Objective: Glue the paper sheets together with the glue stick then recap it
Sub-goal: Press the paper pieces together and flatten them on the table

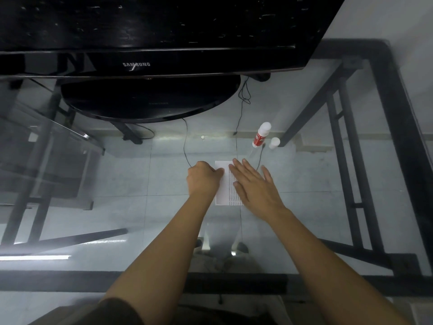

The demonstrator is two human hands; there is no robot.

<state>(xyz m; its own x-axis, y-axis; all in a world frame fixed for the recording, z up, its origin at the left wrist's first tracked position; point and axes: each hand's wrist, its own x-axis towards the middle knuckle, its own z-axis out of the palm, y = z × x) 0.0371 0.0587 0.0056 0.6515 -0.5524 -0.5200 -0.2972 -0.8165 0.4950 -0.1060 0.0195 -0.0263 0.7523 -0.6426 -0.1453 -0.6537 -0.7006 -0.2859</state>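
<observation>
**A:** Head view, item one: paper sheets [223,184], lying flat on the glass table [316,184], long axis running twelve to six. Position of hands?

**B:** Left hand [203,178] at the sheets' nine o'clock edge, curled nearly closed, fingertips bearing on the paper margin; whether it pinches the edge or only pins it, cannot tell. Right hand [255,186] laid flat and fully spread over the three o'clock side, palm down, grasping nothing.

**A:** Item two: glue stick [261,134]?

**B:** Standing on the glass at about one o'clock from the sheets, clear of them, appearing to lean toward twelve under the wide lens. Cap [274,143] stands just beside it at its four o'clock, apart, so the stick reads as uncapped.

**A:** Nearer hand?

**B:** The right; stick and cap lie beyond its fingertips. Judged: pressing the sheets is in hand, recapping not yet done, and that reach would fall to the right hand.
</observation>
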